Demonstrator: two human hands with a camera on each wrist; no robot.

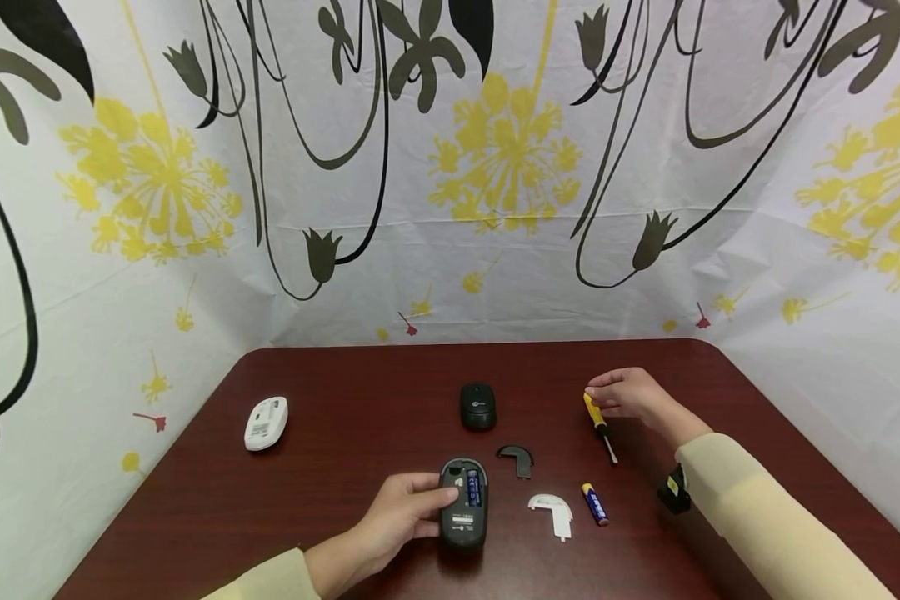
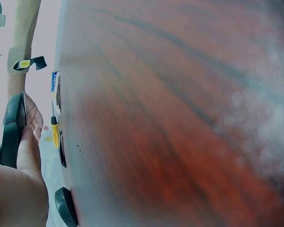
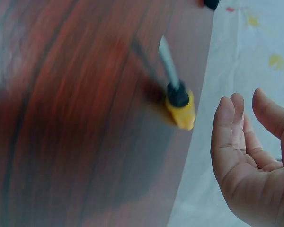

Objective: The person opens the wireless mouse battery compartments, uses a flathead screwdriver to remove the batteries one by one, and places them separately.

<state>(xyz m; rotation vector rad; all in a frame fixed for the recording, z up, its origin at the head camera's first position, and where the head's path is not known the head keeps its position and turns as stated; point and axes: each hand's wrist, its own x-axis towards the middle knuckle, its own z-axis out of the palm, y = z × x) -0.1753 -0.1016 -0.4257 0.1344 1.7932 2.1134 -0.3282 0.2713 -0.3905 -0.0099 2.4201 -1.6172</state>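
My left hand grips a black computer mouse, its underside turned up. The battery bay is uncovered, and a blue battery lies in it. In the left wrist view the mouse shows edge-on beside the thumb. At the right, my right hand hovers by the handle end of a yellow-and-black screwdriver. In the right wrist view a gap shows between thumb and fingertips, and the screwdriver lies on the table apart from them.
A loose blue-and-yellow battery lies near a white cover and a dark grey cover. Farther back sits a second black mouse. A white mouse lies at the left of the brown table. Patterned cloth hangs behind.
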